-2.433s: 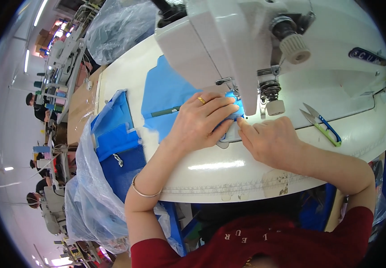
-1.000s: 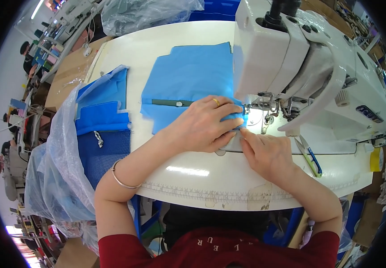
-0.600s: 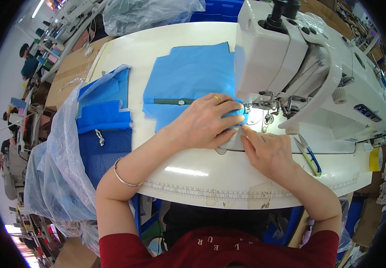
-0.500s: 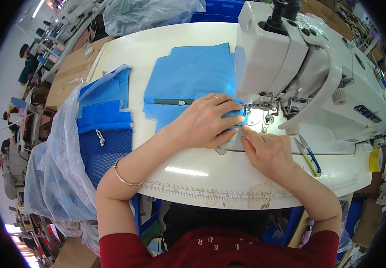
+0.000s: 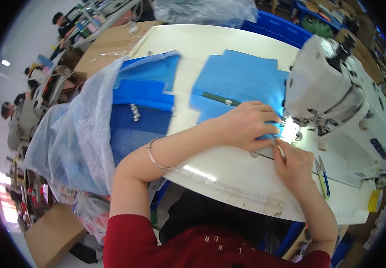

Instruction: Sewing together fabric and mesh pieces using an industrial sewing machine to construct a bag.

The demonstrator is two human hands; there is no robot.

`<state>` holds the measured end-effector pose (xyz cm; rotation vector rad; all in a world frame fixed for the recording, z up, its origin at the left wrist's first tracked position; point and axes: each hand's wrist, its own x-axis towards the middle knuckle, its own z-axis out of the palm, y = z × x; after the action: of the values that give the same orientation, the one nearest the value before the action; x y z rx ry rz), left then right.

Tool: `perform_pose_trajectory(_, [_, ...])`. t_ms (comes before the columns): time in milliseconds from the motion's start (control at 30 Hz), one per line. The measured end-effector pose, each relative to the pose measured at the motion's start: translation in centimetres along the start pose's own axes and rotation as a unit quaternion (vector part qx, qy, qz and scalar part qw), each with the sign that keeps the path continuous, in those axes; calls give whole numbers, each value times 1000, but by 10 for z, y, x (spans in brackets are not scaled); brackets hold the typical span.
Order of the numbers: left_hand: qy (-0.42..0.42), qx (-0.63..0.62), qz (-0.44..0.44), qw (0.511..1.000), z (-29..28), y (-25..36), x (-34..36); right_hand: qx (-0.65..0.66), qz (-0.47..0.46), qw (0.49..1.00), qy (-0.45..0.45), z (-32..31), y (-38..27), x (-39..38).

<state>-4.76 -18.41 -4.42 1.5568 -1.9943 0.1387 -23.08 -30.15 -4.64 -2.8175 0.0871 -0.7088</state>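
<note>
A light blue fabric piece (image 5: 242,73) with a dark green zipper strip (image 5: 218,98) across it lies on the white table, its right edge running to the sewing machine (image 5: 336,94). My left hand (image 5: 248,126), wearing a ring, grips the fabric's near corner, fingers bent beside the lit needle area. Close against those fingertips, my right hand (image 5: 295,161) pinches the same corner between thumb and forefinger. The fabric between the fingertips is mostly hidden. To the right of my right hand lie scissors (image 5: 324,181) with green and blue handles.
Blue fabric and mesh pieces (image 5: 141,127) lie left of my forearm, beside clear plastic sheeting (image 5: 76,138). A ruler strip (image 5: 228,187) runs along the table's front edge. Yellow tape (image 5: 375,201) sits at the right corner. A blue crate (image 5: 278,29) stands behind the table.
The whole view has turned and shifted, so the table and machine appear farther right and tilted. Both hands stay at the fabric's near corner by the needle.
</note>
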Motion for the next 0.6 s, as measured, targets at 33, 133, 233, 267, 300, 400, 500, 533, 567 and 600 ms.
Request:
perform_pose_trajectory(33, [20,-30,-10,999,-2,1,-2,4,-1,1000,0,1,0,1])
perform_pose_trajectory(133, [25,-72,-96,992,-21,2,-6,29,-5,999,18,4,-1,0])
perform_pose_trajectory(233, [17,19,-206,978,-52,2,-15,22,0,1000,22,4,4,-3])
perform_pose_trajectory(267, [26,79,-219,972,-65,2,-26,19,-9,999,31,3,5,-3])
perform_pose_trajectory(300, [11,130,-241,962,-77,-1,-40,16,-17,999,39,2,5,-4])
perform_pose_trajectory(400, [-30,296,-282,912,-86,-18,-98,2,-16,999,32,2,9,-4])
perform_pose_trajectory(500, [-27,370,-335,866,-99,-41,-147,1,-15,999,33,6,9,-5])
perform_pose_trajectory(533, [-24,380,-347,857,-109,-48,-154,-3,-9,999,34,5,9,-5])
perform_pose_trajectory(567, [-30,402,-367,838,-118,-54,-160,1,-15,999,36,5,7,-4])
perform_pose_trajectory(600, [-35,423,-386,819,-124,-60,-160,3,-19,999,39,6,5,-3])
